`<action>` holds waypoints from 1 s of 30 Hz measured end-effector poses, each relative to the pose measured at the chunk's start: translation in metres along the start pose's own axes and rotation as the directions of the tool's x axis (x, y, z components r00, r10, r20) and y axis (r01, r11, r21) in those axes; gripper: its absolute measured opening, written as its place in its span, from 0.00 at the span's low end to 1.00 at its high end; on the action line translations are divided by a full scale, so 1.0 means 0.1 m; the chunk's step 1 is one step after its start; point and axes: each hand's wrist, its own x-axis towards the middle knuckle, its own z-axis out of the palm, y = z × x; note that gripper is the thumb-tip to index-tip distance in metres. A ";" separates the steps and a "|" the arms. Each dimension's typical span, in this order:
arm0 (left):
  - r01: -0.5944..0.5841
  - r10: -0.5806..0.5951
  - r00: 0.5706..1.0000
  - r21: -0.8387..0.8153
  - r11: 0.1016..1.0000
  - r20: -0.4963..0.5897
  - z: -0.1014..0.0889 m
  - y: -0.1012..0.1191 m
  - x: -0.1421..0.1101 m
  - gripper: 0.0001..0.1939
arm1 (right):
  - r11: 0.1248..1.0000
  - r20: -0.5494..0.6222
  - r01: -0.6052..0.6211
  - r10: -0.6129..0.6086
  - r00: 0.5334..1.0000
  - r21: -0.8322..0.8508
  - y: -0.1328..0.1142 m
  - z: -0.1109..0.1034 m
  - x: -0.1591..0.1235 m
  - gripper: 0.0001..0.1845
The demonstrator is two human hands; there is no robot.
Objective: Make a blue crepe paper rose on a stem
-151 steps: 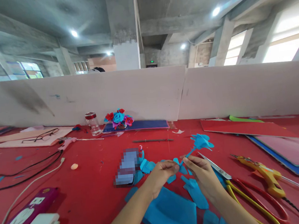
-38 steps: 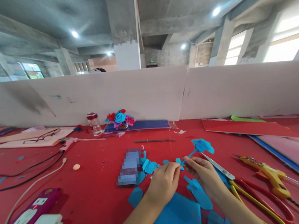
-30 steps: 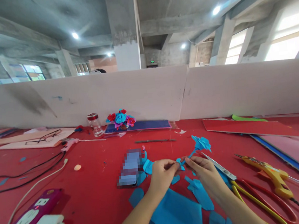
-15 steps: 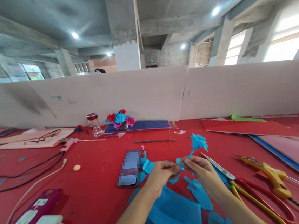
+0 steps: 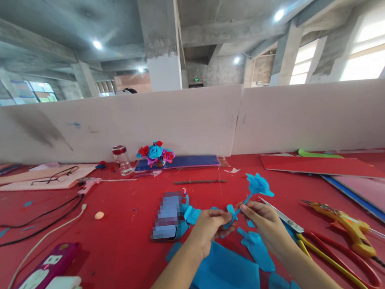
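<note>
A blue paper flower (image 5: 258, 185) on a thin blue stem is held up over the red table (image 5: 118, 224). My right hand (image 5: 264, 224) pinches the stem just below the bloom. My left hand (image 5: 209, 227) is closed on the stem's lower end, where a small blue leaf piece sits. Blue paper sheets and cut petals (image 5: 225, 273) lie under both wrists. A phone (image 5: 167, 215) lies just left of my left hand.
Scissors with red and yellow handles (image 5: 325, 250) and a yellow glue gun (image 5: 347, 229) lie to the right. Coloured sheets (image 5: 370, 191) are stacked far right. A power strip with charger (image 5: 42, 281), cables, glasses (image 5: 54, 176), a jar (image 5: 121, 159) and a paper bouquet (image 5: 154, 153) stand left and back.
The flower has turned and shifted slightly in my fingers; both hands have kept their pinch on the stem and stayed in nearly the same spot.
</note>
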 end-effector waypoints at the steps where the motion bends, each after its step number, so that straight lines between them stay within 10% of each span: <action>1: 0.061 -0.060 0.998 -0.043 0.997 0.034 -0.01 0.01 0.00 0.09 | 1.000 0.031 0.005 -0.005 1.000 0.014 0.00 -0.01 0.00 0.13; 7: 0.185 -0.171 0.975 -0.091 0.979 0.145 -0.02 0.04 -0.04 0.12 | 0.993 0.138 -0.022 0.006 0.990 0.117 0.01 -0.05 -0.01 0.10; 18: -0.332 0.351 0.936 0.371 0.867 0.017 0.06 -0.04 -0.03 0.14 | 1.000 -0.061 -0.021 0.020 0.998 -0.018 0.04 -0.01 0.01 0.15; 30: -0.193 0.179 0.980 0.210 0.958 0.085 0.05 0.01 -0.03 0.17 | 0.999 0.078 0.046 -0.046 0.996 -0.002 0.00 -0.02 0.00 0.12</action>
